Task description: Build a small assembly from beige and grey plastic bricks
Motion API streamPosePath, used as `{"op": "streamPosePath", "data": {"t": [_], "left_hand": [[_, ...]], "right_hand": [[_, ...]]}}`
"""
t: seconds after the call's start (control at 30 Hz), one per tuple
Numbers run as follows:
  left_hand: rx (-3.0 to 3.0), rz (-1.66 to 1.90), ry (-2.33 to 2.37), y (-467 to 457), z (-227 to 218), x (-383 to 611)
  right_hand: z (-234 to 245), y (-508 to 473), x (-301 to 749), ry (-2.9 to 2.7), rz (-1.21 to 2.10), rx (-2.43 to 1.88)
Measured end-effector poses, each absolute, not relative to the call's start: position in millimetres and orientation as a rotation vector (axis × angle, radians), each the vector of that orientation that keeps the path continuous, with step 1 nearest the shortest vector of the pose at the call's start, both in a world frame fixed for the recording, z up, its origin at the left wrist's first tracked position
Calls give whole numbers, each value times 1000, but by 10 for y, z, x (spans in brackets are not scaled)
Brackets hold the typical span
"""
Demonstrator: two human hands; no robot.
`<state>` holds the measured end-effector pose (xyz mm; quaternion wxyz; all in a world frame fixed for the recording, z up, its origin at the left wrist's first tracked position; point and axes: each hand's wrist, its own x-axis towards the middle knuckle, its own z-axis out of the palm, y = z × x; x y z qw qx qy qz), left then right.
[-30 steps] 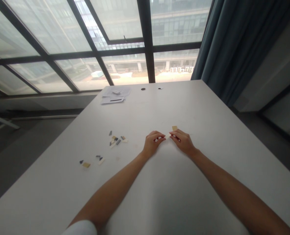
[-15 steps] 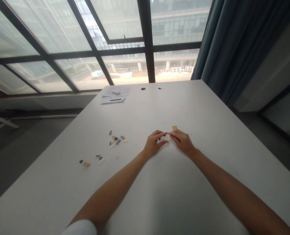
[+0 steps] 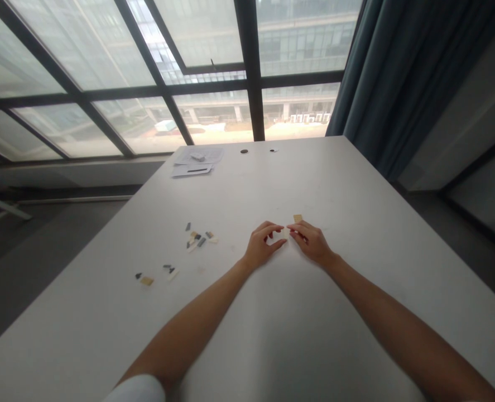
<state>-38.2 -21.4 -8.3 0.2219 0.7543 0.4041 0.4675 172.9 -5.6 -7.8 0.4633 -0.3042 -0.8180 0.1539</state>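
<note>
A small cream-white piece (image 3: 286, 233) shows faintly between my hands, low over the table, its outline hard to make out against the white top. My left hand (image 3: 265, 244) is beside it, thumb and index finger apart in a loose C shape. From the other side, my right hand (image 3: 311, 242) pinches the piece at its fingertips; the other fingers are curled and partly hide the grip. Just beyond the right knuckles lies a flat tan piece (image 3: 298, 218) on the table.
Left of my hands lies a loose cluster of grey, tan and white small pieces (image 3: 196, 238). Nearer are a tan piece (image 3: 147, 281) and a few dark and white bits (image 3: 171, 270). Papers (image 3: 192, 170) lie at the far left of the white table (image 3: 297, 178), before the windows.
My left fingers have parted slightly from the cream piece and from my right fingertips. The right hand has hardly moved, and the scattered pieces lie as before.
</note>
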Motion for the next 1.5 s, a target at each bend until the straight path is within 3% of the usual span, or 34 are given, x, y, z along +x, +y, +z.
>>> {"op": "streamPosePath", "data": {"t": [1.5], "left_hand": [[2076,1311,1128,-240,-24,-367]], "right_hand": [[-61,-85,1722,-2076,415,-768]]}}
